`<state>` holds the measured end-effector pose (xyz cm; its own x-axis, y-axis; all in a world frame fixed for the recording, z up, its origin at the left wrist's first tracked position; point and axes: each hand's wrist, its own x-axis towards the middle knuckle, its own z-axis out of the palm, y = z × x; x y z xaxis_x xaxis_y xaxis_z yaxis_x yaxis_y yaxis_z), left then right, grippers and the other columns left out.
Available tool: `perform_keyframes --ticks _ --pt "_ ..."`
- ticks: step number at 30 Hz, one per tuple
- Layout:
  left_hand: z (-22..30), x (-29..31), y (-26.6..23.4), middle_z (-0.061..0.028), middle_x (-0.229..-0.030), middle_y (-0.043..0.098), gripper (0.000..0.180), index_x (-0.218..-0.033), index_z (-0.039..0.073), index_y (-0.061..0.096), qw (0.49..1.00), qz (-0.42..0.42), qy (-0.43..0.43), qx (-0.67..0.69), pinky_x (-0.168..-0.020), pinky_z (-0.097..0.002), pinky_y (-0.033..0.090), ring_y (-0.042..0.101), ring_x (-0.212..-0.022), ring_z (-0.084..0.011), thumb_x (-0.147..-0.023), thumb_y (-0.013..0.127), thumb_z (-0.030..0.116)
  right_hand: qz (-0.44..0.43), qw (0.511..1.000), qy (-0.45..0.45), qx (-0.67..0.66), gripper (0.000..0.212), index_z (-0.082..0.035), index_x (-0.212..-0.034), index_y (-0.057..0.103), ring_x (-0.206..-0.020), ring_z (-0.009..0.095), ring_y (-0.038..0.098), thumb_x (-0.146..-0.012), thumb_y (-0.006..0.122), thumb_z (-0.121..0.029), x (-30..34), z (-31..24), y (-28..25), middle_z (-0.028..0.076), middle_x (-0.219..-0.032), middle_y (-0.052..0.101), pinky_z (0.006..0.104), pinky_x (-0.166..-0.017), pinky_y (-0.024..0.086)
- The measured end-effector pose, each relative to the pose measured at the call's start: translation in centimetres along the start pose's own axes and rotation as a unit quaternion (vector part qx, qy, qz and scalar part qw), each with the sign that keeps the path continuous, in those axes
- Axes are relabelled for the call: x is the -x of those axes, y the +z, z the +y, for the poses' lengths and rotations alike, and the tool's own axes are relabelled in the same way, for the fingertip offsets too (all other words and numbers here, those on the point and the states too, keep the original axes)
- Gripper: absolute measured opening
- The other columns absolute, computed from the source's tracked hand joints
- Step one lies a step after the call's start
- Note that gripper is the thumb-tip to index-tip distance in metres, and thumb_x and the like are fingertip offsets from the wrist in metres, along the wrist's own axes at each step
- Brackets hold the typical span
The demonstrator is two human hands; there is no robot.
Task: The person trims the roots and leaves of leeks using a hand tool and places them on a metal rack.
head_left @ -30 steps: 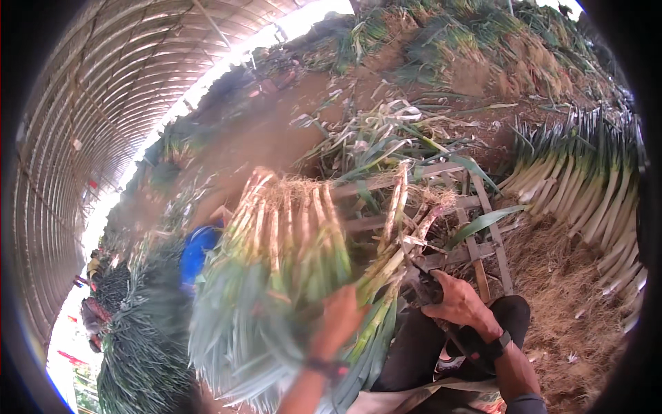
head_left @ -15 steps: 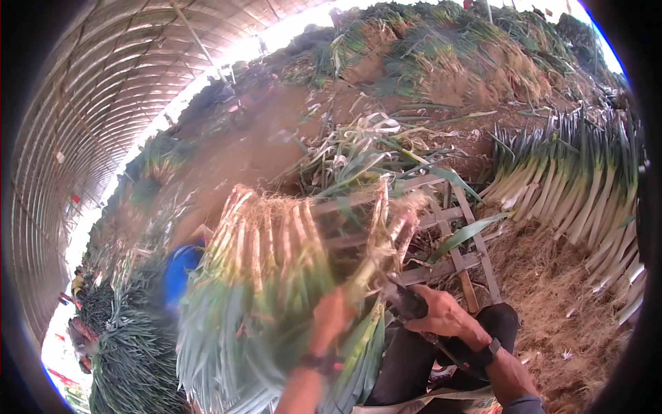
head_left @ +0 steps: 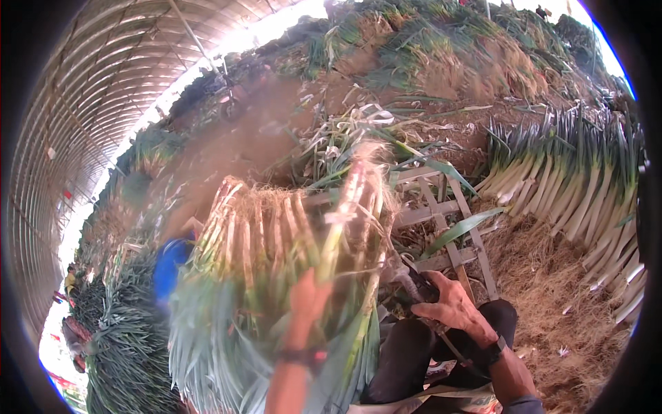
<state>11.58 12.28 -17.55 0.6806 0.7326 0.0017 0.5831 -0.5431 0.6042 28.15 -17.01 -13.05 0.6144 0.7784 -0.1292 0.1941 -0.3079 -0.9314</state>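
My left hand (head_left: 309, 298), blurred by motion, is closed round the stalk of a leek (head_left: 334, 243). Its root end points away from me, up above a pile of untrimmed leeks (head_left: 276, 234) with brown roots and long green leaves. In my right hand (head_left: 452, 303) is a dark hand tool (head_left: 422, 286) with a slim front end, held just right of the pile. A thin hose or rod runs down from the tool toward my lap. The exact kind of tool is hard to make out.
A wooden slatted frame (head_left: 452, 224) stands ahead of my knees. Cleaned white leeks (head_left: 572, 183) lie in a row at the right, above a heap of cut roots (head_left: 552, 303). A blue container (head_left: 172, 265) sits left of the pile; more leeks are heaped behind.
My left hand has moved left, away from the tool, and the leek in it now stands more upright. My right hand has shifted slightly with the tool still in it.
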Motion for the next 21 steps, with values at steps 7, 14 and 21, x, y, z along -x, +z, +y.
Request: perform_keyframes --ticks 7,14,21 --pt "-1.8 -2.6 1.4 -0.0268 -0.095 0.069 0.037 -0.105 0.001 0.066 0.991 -0.038 -0.063 -0.108 -0.082 -0.049 0.05 0.066 -0.093 -0.0431 -0.08 0.066 0.028 -0.034 0.998 0.031 0.033 0.074 0.005 -0.13 0.053 -0.097 0.034 0.068 -0.071 0.079 -0.03 1.2 -0.6 -0.4 0.024 -0.105 0.069 0.039 -0.088 0.051" --pt "-2.2 -2.5 2.4 -0.0213 -0.118 0.062 0.04 -0.119 0.002 0.059 0.977 0.016 -0.01 -0.214 -0.092 -0.0487 0.049 0.06 -0.111 -0.0398 -0.081 0.064 0.014 -0.097 0.991 0.047 0.073 0.072 0.005 -0.125 0.056 -0.096 0.037 0.066 -0.07 0.08 -0.034 3.6 -1.5 -2.3 0.024 -0.1 0.068 0.0401 -0.087 0.049" --pt "-0.9 6.2 7.2 -0.022 -0.105 0.064 0.037 -0.12 0.003 0.055 0.981 -0.05 0.148 -0.114 -0.08 -0.0517 0.052 0.063 -0.095 -0.0429 -0.086 0.064 0.013 -0.193 0.975 0.002 0.106 0.064 0.005 -0.119 0.058 -0.089 0.041 0.065 -0.076 0.078 -0.037 3.6 -1.1 -2.9 0.026 -0.093 0.066 0.042 -0.079 0.05"
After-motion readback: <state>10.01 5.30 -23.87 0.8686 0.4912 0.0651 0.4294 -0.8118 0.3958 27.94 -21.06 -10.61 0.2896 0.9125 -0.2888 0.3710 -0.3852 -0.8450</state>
